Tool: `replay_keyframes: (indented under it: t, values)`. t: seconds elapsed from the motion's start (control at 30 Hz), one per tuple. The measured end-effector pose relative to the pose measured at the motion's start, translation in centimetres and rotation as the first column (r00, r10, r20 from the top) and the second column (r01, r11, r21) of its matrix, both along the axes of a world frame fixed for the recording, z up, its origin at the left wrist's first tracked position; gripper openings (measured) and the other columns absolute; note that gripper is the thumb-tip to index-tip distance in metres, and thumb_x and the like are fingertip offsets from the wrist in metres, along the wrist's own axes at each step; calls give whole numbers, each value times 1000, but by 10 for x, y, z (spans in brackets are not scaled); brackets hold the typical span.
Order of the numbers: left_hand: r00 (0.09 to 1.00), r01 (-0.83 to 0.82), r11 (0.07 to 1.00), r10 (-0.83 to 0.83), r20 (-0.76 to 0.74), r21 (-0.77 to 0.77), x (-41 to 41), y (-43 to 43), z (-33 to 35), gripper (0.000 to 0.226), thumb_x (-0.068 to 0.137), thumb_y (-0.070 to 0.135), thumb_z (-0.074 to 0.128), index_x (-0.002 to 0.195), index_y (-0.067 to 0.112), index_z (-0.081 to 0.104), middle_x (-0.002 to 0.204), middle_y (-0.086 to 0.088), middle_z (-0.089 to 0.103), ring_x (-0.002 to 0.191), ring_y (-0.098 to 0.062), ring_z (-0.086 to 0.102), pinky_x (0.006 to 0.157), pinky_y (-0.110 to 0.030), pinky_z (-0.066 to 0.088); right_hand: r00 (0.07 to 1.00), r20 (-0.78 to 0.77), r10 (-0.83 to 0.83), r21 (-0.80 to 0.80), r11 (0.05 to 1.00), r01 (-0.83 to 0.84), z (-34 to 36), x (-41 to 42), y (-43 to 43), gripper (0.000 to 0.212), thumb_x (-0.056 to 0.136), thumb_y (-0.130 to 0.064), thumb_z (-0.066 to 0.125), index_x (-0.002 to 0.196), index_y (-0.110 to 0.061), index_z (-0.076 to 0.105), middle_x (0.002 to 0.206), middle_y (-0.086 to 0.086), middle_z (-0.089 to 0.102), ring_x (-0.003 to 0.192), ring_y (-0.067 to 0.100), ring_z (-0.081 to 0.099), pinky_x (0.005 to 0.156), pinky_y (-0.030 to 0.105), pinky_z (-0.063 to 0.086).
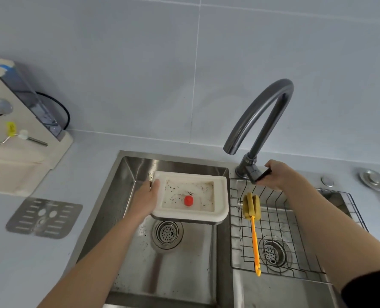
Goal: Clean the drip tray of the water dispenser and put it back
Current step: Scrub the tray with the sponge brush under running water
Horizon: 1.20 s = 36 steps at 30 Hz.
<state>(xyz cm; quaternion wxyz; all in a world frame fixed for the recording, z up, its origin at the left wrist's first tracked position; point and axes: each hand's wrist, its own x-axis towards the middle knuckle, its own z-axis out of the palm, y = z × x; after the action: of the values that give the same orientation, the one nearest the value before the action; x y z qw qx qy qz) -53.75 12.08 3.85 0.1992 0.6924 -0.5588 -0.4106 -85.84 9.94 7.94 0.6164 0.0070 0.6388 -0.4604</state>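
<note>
My left hand [146, 196] grips the left edge of the white drip tray [220, 196] and holds it level above the left sink basin [127, 196]. Dark specks dot the tray's inside, and a small red float [189, 200] sits in its middle. My right hand [278, 174] is closed on the dark lever [259, 174] of the curved grey tap [264, 112]. No water runs from the spout. The tray's metal grille [44, 217] lies flat on the counter at the left. The beige water dispenser [18, 121] stands at the far left.
A yellow sponge brush with an orange handle [254, 227] lies in a wire rack [295, 230] over the right basin. Each basin has a round drain strainer [167, 233]. A black cable curls behind the dispenser. Round metal fittings sit on the counter at the far right.
</note>
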Motion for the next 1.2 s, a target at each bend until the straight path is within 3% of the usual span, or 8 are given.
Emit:
replay_keyframes:
  t: [0.1,0.27,0.37,0.57,0.9,1.03,1.1,1.2]
  values:
    - [1000,2,1000,-2,16,5,-2,-1,-3,49,96,40,26,118,3,49,104,-14,61,85,-24,58,62,-29,43,1000,4,-5,-8,1000,5,4,3,4,16,97,-12,28,111,-6,32,94,17,52,88,27,58,86,38,45]
    - [999,1,1000,-1,45,-12,-5,-2,-4,45,96,37,26,113,2,50,94,-10,56,81,-23,53,58,-27,39,999,37,5,-23,1000,-5,4,3,8,34,98,-13,26,129,0,28,104,20,52,122,27,49,94,42,41]
    - [999,10,1000,-9,40,-15,-6,-3,-6,46,96,38,26,111,2,50,92,-10,56,80,-23,53,62,-29,40,999,39,-3,-22,1000,3,3,2,9,37,98,-12,26,133,1,26,109,22,52,123,29,48,90,42,41]
    - [999,17,1000,-18,40,6,-7,-6,-10,46,96,40,26,109,4,52,96,-12,59,87,-26,57,70,-34,43,997,77,-19,-33,999,22,3,3,13,37,98,-12,26,132,4,26,122,23,46,126,29,46,102,42,37]
    - [999,27,999,-28,19,23,-9,-7,-11,40,95,40,27,99,7,51,92,-11,59,87,-27,58,76,-39,48,996,87,-32,-48,998,36,0,1,15,33,98,-13,26,125,5,31,121,24,48,123,29,48,103,41,38]
    - [1000,23,999,-24,15,23,-9,-7,-11,36,95,40,28,95,11,49,90,-10,58,83,-26,57,76,-39,48,998,60,-3,-60,998,6,-4,-1,18,39,98,-18,31,128,7,31,105,23,55,103,29,56,93,38,42]
    - [1000,22,1000,-22,8,20,-9,-7,-11,34,95,39,28,93,12,48,90,-9,58,83,-25,57,76,-38,48,999,52,15,-74,997,-11,-5,-2,21,46,97,-22,34,132,7,28,117,24,53,102,29,56,91,35,41]
    - [1000,24,1000,-24,0,14,-10,-6,-10,32,96,38,28,93,12,47,89,-7,57,82,-23,56,75,-37,47,995,-25,97,-117,988,-99,-2,2,32,55,96,-25,36,138,8,21,136,25,42,127,30,42,106,34,33]
